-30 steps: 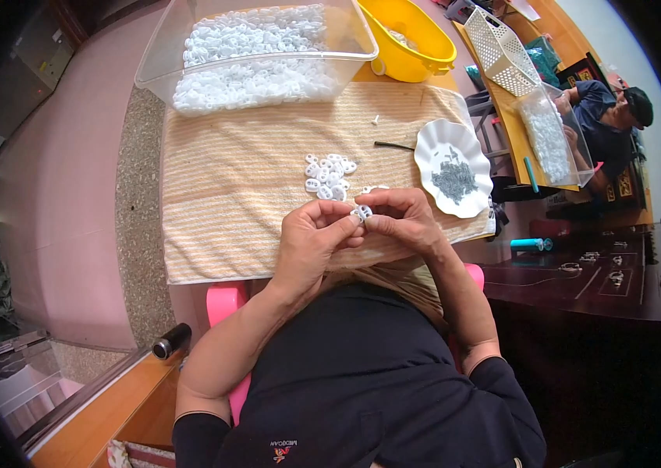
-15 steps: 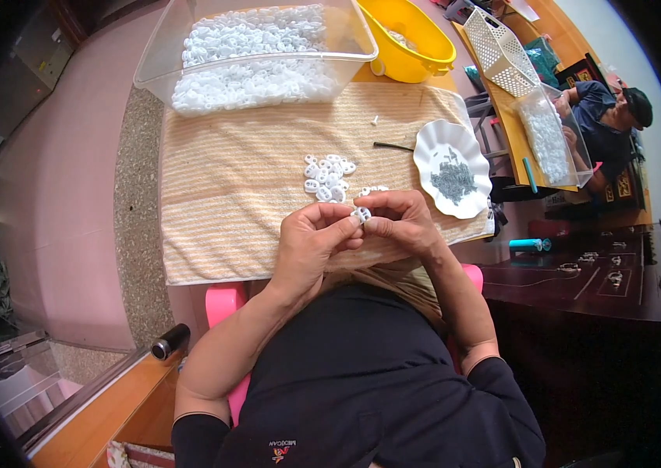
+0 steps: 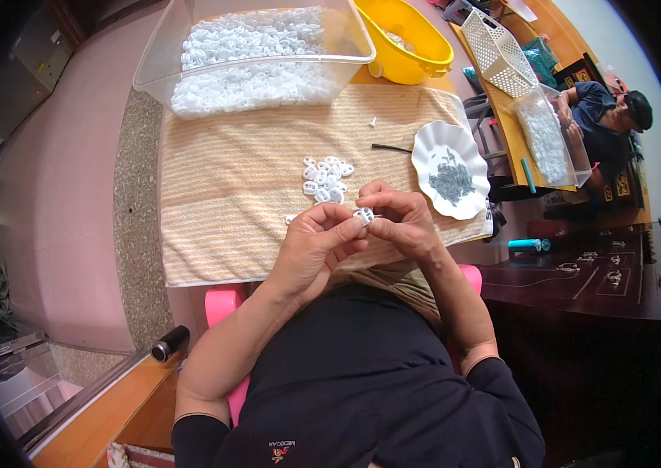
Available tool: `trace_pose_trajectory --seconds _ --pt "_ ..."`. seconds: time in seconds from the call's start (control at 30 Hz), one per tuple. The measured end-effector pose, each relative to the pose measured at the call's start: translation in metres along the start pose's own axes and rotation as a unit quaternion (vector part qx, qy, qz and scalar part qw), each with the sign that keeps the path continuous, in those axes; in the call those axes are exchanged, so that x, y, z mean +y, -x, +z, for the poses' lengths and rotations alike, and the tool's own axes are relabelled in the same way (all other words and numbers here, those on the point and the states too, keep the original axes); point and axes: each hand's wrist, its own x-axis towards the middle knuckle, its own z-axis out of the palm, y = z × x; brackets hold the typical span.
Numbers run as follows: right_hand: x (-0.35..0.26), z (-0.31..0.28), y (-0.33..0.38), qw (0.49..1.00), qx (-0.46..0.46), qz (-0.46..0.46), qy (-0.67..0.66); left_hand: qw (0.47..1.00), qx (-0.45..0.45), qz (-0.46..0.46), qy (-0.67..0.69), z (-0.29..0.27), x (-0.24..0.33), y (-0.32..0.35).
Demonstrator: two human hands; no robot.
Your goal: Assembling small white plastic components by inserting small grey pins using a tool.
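Between both sets of fingertips is a small white oval plastic piece [image 3: 364,216] with holes in it. My left hand [image 3: 318,243] pinches its left side, and my right hand [image 3: 404,226] pinches its right side. Just beyond my fingers, a small heap of similar white plastic pieces [image 3: 326,178] lies on the striped towel [image 3: 229,179]. One more bit of white shows beside my left index finger. To the right, a white wavy-edged dish [image 3: 429,140] holds a pile of tiny grey pieces [image 3: 452,182], too small to name. A thin black stick [image 3: 390,147] points toward the dish.
A clear bin [image 3: 350,70] full of white pieces stands at the table's far left, with a yellow tub [image 3: 416,66] beside it. One small white part [image 3: 372,122] lies on the towel. At far right, a person [image 3: 607,113] sits by another clear bin [image 3: 545,144].
The white piece has turned slightly between my fingers. My right hand has shifted and now covers small white parts seen behind it before. A white bit now shows left of my left hand.
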Motion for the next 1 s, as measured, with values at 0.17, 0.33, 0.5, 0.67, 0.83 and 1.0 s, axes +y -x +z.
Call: trace_pose_trajectory --seconds 0.17,0.33,0.5,0.67,0.83,1.0 --pt "-0.004 0.006 0.0 1.0 0.007 -0.012 -0.013 1.0 -0.028 -0.001 -0.006 0.0 0.001 0.001" --pt "-0.009 0.007 0.003 1.0 -0.001 -0.003 -0.008 0.999 -0.043 -0.006 0.017 0.003 -0.003 0.003" --pt "-0.015 0.013 0.007 1.0 0.001 -0.01 0.004 0.999 -0.046 0.001 0.01 0.003 -0.007 0.006" --pt "-0.019 0.017 0.007 0.999 -0.012 -0.017 0.035 0.999 -0.033 0.01 -0.004 0.008 -0.004 0.01" --pt "-0.024 0.016 0.006 1.0 -0.008 0.006 -0.006 0.999 -0.035 0.001 -0.016 0.006 -0.005 0.006" --pt "-0.036 0.009 0.005 0.985 0.044 -0.008 0.167 0.998 -0.052 0.008 -0.023 0.003 -0.007 0.005"
